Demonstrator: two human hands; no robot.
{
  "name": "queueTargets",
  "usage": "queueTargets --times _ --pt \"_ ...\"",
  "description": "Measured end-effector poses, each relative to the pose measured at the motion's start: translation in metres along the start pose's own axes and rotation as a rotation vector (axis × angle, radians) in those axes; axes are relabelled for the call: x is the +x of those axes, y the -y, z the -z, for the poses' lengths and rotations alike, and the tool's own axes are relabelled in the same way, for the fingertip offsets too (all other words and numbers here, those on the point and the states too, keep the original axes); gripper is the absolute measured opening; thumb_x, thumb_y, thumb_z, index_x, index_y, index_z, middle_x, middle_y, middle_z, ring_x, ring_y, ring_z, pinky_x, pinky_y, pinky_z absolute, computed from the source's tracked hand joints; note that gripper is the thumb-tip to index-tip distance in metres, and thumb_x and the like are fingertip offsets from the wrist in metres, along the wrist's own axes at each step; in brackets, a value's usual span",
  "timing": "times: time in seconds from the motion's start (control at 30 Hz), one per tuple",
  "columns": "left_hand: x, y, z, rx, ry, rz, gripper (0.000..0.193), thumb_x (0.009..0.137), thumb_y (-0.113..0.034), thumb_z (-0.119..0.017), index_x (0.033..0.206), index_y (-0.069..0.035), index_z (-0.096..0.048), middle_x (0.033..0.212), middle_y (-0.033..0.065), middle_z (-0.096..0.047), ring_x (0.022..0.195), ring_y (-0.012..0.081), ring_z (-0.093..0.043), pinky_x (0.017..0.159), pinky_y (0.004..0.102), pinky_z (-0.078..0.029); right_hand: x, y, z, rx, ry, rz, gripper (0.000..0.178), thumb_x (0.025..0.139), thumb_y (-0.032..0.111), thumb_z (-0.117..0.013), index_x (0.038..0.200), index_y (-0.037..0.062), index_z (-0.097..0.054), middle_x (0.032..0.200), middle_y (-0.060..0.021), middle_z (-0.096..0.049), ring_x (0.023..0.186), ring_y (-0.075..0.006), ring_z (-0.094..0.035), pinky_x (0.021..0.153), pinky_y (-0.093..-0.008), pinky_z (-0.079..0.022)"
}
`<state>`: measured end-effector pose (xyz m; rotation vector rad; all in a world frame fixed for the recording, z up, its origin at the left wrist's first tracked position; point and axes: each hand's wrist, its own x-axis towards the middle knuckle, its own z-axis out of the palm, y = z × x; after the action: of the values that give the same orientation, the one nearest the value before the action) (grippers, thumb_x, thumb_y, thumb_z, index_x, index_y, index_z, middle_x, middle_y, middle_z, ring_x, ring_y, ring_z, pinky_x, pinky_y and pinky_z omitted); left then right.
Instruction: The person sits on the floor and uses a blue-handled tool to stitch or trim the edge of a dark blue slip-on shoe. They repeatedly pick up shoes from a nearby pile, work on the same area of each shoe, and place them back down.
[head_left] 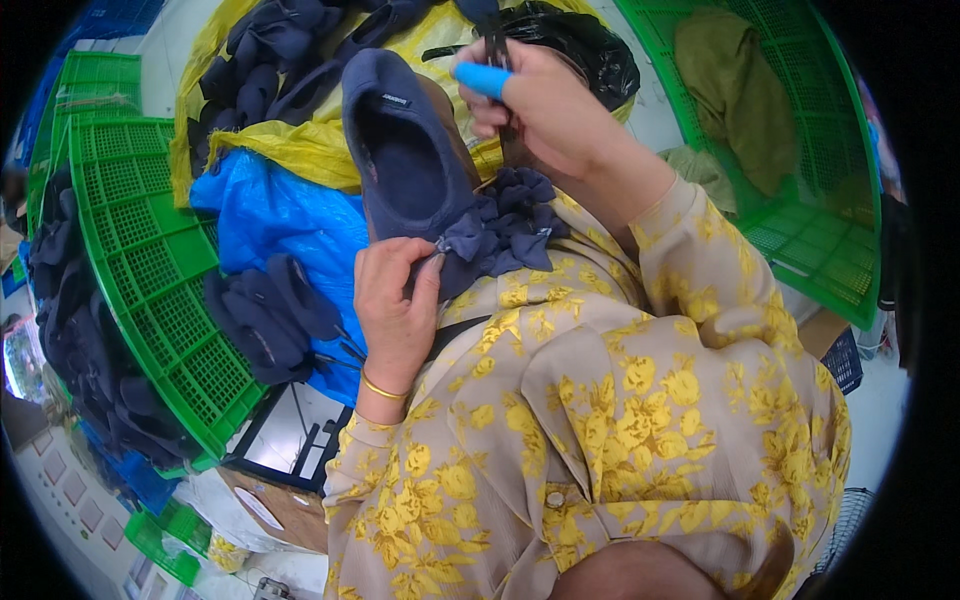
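Observation:
A dark navy slipper (405, 150) with a fuzzy lining lies on my lap, opening up. My left hand (393, 300) pinches its heel edge, where navy fabric scraps (505, 225) are bunched. My right hand (545, 110) is raised above the slipper and grips scissors (490, 60) with blue handles and dark blades pointing away. I wear a beige blouse with yellow flowers and a gold bangle on the left wrist.
A yellow sack (300, 150) holds more navy slippers (270, 60). A blue plastic bag (280, 215) carries another slipper pair (270, 315). Green plastic crates stand at left (150, 270) and right (820, 210). A black bag (590, 45) lies behind.

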<state>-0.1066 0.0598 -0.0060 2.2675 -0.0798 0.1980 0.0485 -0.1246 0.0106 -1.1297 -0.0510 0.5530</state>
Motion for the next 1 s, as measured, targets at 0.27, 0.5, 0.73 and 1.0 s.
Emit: queueTargets --times 0.27,0.5,0.73,1.0 --pt "-0.003 -0.005 -0.001 -0.004 -0.017 -0.009 0.015 0.073 0.003 -0.070 0.086 -0.003 -0.065 0.087 0.0094 -0.061 0.082 0.0267 -0.056 0.072 0.0335 -0.045 -0.013 0.072 -0.008 0.174 -0.038 0.363 0.007 0.095 0.012 -0.056 0.100 0.0081 -0.055 0.068 -0.0002 -0.045 0.053 -0.0085 -0.040 0.056 -0.0269 -0.041" --pt "-0.001 -0.003 0.001 -0.034 -0.024 0.015 0.015 0.074 0.002 -0.071 0.087 -0.002 -0.065 0.088 0.0081 -0.062 0.084 0.0224 -0.057 0.073 0.0296 -0.045 -0.040 0.000 -0.014 -0.930 0.290 0.244 0.012 0.085 0.007 -0.067 0.097 0.0051 -0.066 0.079 -0.0064 -0.065 0.071 -0.0128 -0.062 0.066 -0.0274 -0.049" --pt "-0.003 -0.005 0.003 0.010 -0.057 0.019 0.018 0.073 -0.001 -0.072 0.089 -0.003 -0.065 0.089 0.0101 -0.060 0.084 0.0269 -0.055 0.073 0.0336 -0.045 -0.054 -0.019 -0.014 -1.077 0.426 0.150 0.032 0.072 0.002 -0.059 0.102 0.0072 -0.068 0.080 -0.0161 -0.067 0.076 -0.0339 -0.066 0.070 -0.0397 -0.052" --pt "-0.002 -0.004 0.001 -0.008 -0.039 0.031 0.017 0.072 0.000 -0.071 0.088 -0.002 -0.065 0.088 0.0100 -0.059 0.083 0.0267 -0.055 0.072 0.0334 -0.045 -0.042 -0.005 -0.003 -0.666 -0.103 0.148 0.013 0.085 0.010 -0.064 0.095 0.0047 -0.070 0.070 -0.0019 -0.062 0.062 -0.0084 -0.054 0.057 -0.0249 -0.044"
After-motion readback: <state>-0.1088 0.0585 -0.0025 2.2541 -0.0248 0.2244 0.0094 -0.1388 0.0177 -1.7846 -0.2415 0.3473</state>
